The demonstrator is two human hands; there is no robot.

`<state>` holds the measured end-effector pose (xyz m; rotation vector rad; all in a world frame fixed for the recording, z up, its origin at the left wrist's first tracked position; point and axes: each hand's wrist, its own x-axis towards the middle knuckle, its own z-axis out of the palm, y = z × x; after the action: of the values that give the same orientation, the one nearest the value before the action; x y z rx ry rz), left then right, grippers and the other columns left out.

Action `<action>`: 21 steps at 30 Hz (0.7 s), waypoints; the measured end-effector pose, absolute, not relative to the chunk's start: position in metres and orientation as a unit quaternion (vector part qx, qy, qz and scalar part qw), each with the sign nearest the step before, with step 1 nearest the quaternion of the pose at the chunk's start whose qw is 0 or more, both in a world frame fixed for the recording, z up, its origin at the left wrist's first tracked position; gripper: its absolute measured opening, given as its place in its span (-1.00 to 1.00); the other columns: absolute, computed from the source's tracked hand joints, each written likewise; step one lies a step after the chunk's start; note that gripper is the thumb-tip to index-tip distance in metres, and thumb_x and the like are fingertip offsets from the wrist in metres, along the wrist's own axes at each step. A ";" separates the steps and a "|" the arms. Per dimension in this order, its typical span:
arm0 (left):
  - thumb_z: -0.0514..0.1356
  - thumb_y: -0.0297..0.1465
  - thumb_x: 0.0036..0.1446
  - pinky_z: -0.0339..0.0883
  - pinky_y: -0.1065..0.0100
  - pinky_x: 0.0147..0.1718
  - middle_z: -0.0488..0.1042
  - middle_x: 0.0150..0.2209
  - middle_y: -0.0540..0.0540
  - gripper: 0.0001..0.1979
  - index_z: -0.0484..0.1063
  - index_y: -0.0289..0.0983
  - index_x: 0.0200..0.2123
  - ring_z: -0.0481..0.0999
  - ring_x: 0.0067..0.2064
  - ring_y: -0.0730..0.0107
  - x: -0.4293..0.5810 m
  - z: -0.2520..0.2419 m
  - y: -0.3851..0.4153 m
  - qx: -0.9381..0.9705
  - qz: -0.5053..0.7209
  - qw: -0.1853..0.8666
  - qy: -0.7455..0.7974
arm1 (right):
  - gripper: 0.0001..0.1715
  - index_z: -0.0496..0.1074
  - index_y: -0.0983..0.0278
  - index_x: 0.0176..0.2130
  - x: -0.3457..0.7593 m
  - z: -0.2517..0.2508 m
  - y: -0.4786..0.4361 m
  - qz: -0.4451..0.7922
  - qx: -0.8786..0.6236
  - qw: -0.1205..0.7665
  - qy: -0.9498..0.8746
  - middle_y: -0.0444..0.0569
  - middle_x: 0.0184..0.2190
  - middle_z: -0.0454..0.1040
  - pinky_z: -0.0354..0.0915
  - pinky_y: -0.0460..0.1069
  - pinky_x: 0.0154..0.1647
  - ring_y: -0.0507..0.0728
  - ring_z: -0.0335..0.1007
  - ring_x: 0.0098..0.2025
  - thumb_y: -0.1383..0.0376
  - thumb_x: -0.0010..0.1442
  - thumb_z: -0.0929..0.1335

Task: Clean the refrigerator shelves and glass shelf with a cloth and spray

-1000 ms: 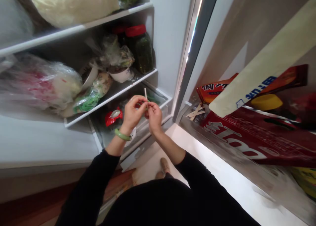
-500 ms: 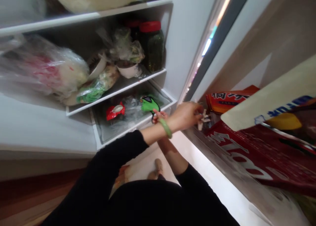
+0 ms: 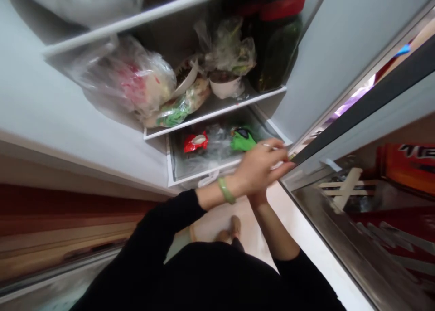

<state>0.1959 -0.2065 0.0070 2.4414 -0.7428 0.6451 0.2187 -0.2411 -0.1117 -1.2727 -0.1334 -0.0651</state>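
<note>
My left hand (image 3: 263, 163), with a green bangle (image 3: 226, 190) at the wrist, is over the front right corner of the open drawer (image 3: 197, 170). Its fingers are curled in a pinch, and a small pale bit shows between them that I cannot make out. Behind it my right hand (image 3: 257, 197) is mostly covered; only the wrist side shows, and its fingers are hidden. A green bag with a black patch (image 3: 242, 140) lies in the drawer just beyond my left hand. Pale wooden clips (image 3: 346, 188) lie crossed in the door pocket to the right.
A red packet (image 3: 196, 142) and clear plastic lie in the drawer. Above it, a shelf (image 3: 217, 114) holds bagged food (image 3: 146, 82), a white bowl (image 3: 226, 88) and a red-lidded jar (image 3: 280, 48). An orange packet (image 3: 408, 166) stands in the open door.
My left hand has drawn back from the wooden clips in the door pocket to beside my right hand, now covering it. The view has swung left.
</note>
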 end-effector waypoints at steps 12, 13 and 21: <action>0.30 -0.46 0.23 0.28 -0.06 0.33 0.45 0.32 -0.35 -0.32 0.33 -0.26 0.41 0.43 0.34 -0.14 0.201 -0.039 0.015 0.982 0.141 0.058 0.108 | -0.68 0.51 0.21 -0.27 0.223 -0.085 -0.220 0.069 -0.555 0.817 -0.142 -0.12 -0.38 0.55 0.43 -0.07 -0.40 0.05 0.50 -0.39 0.07 0.08 0.51; 0.26 -0.48 0.23 0.31 -0.04 0.31 0.49 0.27 -0.34 -0.37 0.39 -0.27 0.37 0.48 0.29 -0.11 0.202 -0.039 0.014 0.983 0.138 0.057 0.107 | -0.67 0.50 0.21 -0.27 0.222 -0.083 -0.215 0.080 -0.551 0.817 -0.148 -0.12 -0.38 0.55 0.44 -0.06 -0.40 0.05 0.50 -0.40 0.06 0.07 0.51; 0.23 -0.50 0.13 0.38 0.15 0.23 0.57 0.14 -0.18 -0.43 0.46 -0.22 0.25 0.54 0.16 0.14 0.169 0.009 -0.033 0.939 0.321 0.112 -0.045 | -0.57 0.49 0.23 -0.29 0.219 -0.089 -0.214 0.109 -0.561 0.811 -0.128 -0.08 -0.40 0.53 0.42 -0.03 -0.39 0.08 0.46 -0.42 -0.02 -0.01 0.53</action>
<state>0.1693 -0.0335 0.0086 2.7569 -0.1311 0.9436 0.2189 -0.2140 -0.0891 -1.1980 -0.2737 0.2325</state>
